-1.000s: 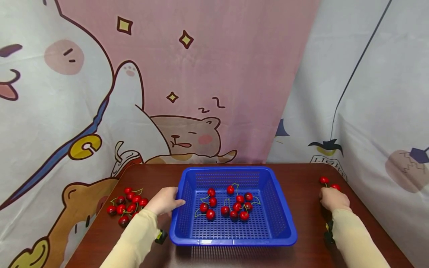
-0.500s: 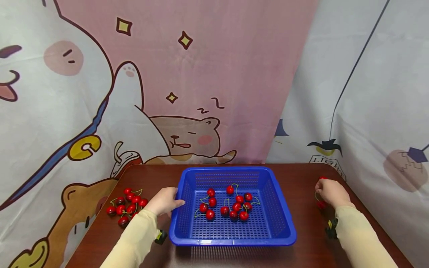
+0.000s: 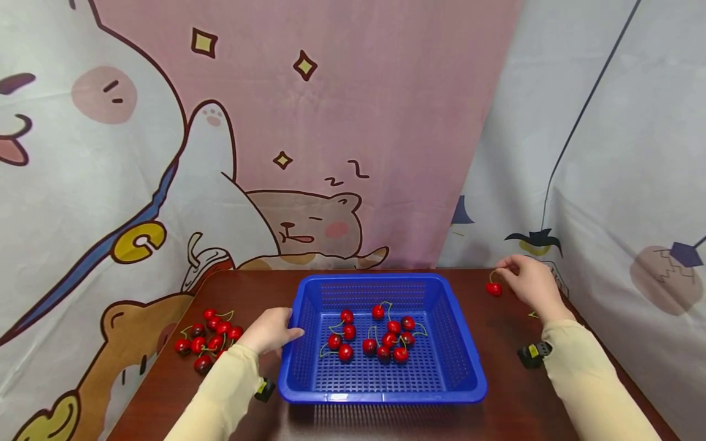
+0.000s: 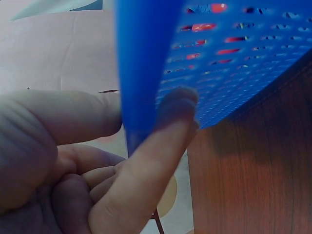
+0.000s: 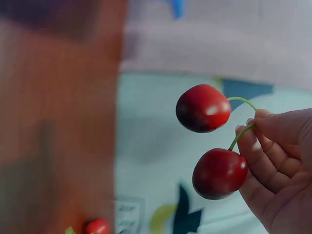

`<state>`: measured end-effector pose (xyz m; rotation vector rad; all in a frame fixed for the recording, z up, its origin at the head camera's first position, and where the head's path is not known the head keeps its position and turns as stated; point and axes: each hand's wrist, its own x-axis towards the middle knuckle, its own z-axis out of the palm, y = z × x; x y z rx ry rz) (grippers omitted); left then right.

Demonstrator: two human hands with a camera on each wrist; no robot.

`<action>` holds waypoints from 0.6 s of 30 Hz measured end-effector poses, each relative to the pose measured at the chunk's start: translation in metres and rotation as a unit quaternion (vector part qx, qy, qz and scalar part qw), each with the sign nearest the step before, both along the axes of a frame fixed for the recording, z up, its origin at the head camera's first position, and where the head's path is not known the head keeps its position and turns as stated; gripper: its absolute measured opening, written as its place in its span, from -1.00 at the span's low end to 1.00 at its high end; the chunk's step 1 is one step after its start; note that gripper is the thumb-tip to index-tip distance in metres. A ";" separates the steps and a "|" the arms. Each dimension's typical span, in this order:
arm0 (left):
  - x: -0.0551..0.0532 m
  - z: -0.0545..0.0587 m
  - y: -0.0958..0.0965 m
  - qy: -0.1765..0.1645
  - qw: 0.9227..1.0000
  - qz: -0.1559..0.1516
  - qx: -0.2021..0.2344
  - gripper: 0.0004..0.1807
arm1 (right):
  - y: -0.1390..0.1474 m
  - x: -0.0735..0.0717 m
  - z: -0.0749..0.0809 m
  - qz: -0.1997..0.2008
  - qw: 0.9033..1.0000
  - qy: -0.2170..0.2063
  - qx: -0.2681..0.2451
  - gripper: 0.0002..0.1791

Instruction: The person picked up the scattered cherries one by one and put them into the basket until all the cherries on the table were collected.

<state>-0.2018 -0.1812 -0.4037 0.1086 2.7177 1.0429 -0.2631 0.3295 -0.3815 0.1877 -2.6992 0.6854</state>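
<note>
In the head view a blue plastic basket (image 3: 386, 397) stands on the table, with several red cherries (image 3: 345, 353) spread over its slotted floor. My left hand (image 3: 268, 331) grips its left rim; the left wrist view shows thumb and fingers pinching the blue wall (image 4: 146, 58) from both sides. To the right, my right hand (image 3: 528, 282) is raised beyond the basket's far right corner. It pinches the thin green stems of a pair of cherries (image 5: 203, 108), which dangle free of the fingers in the right wrist view.
Left of the basket lies a pile of several cherries (image 3: 214, 323) with stems. Another cherry (image 5: 97, 227) shows at the bottom of the right wrist view, near the table's edge. A cartoon-print cloth (image 3: 386, 153) hangs behind the brown table (image 3: 265, 285).
My right hand has picked the pair of cherries up from the table's right side, lifting them up and to the left toward the basket. The left hand and basket have stayed put.
</note>
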 end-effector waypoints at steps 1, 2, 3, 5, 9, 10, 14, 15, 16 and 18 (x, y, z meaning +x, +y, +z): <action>0.000 0.000 0.000 0.000 1.000 0.000 0.000 -0.64 | -0.006 0.000 0.006 0.005 1.000 0.013 -0.005 -0.86; 0.000 0.000 0.000 -0.001 1.000 0.000 0.000 -0.64 | -0.012 0.001 0.011 0.010 1.000 0.021 -0.011 -0.87; 0.000 0.000 0.000 -0.001 1.000 0.000 0.000 -0.64 | -0.018 0.001 0.016 0.014 0.999 0.027 -0.018 -0.87; 0.000 0.000 0.000 0.000 1.000 -0.001 0.001 -0.64 | -0.031 0.002 0.026 0.025 0.998 0.037 -0.033 -0.87; 0.000 -0.001 -0.001 0.003 1.000 -0.002 0.000 -0.65 | -0.058 0.003 0.040 0.053 0.996 0.046 -0.063 -0.90; 0.000 -0.001 -0.001 0.004 1.000 -0.001 -0.001 -0.65 | -0.065 0.002 0.042 0.063 0.995 0.047 -0.068 -0.91; 0.000 -0.001 -0.001 0.002 1.000 -0.002 0.003 -0.64 | -0.090 -0.001 0.045 0.099 0.991 0.050 -0.076 -0.94; 0.000 0.000 0.000 0.001 1.000 -0.002 0.006 -0.64 | -0.095 -0.003 0.045 0.105 0.990 0.049 -0.076 -0.95; 0.000 0.000 0.000 0.001 1.000 -0.002 0.008 -0.64 | -0.101 -0.004 0.045 0.111 0.990 0.045 -0.076 -0.95; 0.000 0.000 0.000 -0.001 1.000 -0.002 0.010 -0.64 | -0.111 -0.007 0.045 0.120 0.989 0.035 -0.077 -0.95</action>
